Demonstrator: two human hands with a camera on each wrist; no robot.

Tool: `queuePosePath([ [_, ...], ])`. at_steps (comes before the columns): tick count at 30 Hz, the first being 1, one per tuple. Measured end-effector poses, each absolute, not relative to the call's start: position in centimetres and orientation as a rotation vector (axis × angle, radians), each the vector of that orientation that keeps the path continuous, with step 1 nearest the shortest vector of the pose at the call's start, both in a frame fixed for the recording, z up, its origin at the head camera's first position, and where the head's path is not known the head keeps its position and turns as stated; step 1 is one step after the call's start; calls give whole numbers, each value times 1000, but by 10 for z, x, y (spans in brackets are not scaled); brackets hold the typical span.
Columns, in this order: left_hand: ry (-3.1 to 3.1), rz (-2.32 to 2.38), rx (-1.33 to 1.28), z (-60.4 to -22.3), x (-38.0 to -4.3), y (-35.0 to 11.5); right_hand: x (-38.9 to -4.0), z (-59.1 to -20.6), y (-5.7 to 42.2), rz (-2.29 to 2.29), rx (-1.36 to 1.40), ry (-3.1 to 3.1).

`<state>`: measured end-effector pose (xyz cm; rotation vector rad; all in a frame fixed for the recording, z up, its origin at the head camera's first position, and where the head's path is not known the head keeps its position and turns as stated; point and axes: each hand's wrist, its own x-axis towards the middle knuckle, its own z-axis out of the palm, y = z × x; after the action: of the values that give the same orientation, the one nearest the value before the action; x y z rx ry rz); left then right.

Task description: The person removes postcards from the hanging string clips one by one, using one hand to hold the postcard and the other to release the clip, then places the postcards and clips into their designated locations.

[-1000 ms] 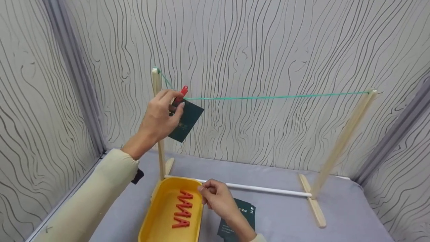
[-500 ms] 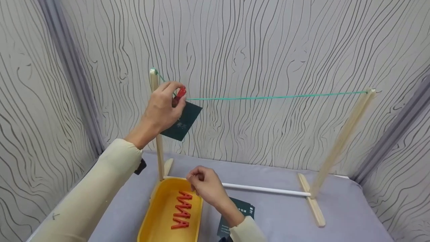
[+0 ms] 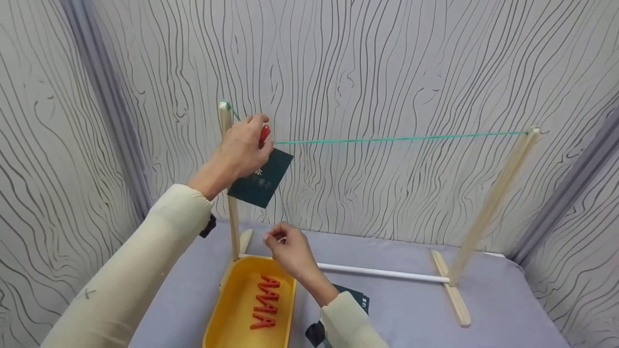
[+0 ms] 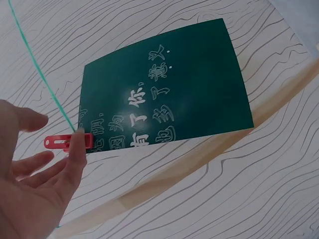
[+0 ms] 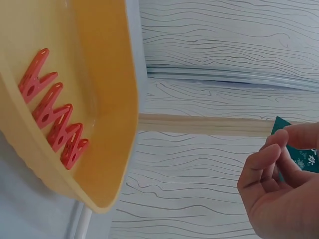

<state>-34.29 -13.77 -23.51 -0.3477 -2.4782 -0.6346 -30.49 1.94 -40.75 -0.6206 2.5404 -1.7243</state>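
A red clothespin (image 4: 62,142) clips a dark green card (image 4: 169,84) with printed characters to the green string; the card hangs tilted. My left hand (image 3: 242,150) is around the clothespin. In the left wrist view, one of its fingers lies against the clothespin while the thumb is apart from it. Lower down, my right hand (image 3: 292,251) hovers near the far end of the yellow tray (image 3: 293,304), fingers loosely curled, with nothing visible between them. Several more red clothespins (image 5: 45,107) lie in a row inside that tray.
The green string (image 3: 387,140) runs between a left wooden post (image 3: 233,227) and a right wooden post (image 3: 498,203). A white rod (image 3: 382,272) joins their feet low over the grey cloth. More green cards (image 3: 355,295) lie partly under my right forearm.
My left fingers have loosened and spread around the clothespin, which stays on the string with the card. My right hand has moved up and slightly left, away from the tray.
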Motion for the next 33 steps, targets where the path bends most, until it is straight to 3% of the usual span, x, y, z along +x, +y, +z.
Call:
queuePosePath([
  [23,-2544,-785,-435,-221,-333,-142,-338,-394,4,-2107,-333,2265],
  [33,-2518,-938,-485,-223,-331,-147,-341,-395,9,-2169,-355,2270],
])
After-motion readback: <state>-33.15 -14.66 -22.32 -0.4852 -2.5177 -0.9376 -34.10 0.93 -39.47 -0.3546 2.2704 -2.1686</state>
